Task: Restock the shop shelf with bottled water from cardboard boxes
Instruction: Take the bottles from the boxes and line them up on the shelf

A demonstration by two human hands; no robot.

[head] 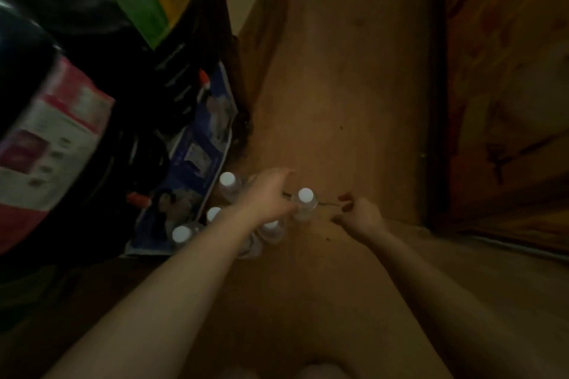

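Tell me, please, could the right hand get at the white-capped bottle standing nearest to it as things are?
Probably yes: the right hand is beside that bottle with nothing visible between them, though the left hand already touches its other side.

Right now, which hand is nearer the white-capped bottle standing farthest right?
Left. The left hand touches the bottle from its left side; the right hand sits apart, off to the bottle's right.

Bare forearms, no sleeves in sight; left hand plain, right hand tipped with red-painted nails on the fingers.
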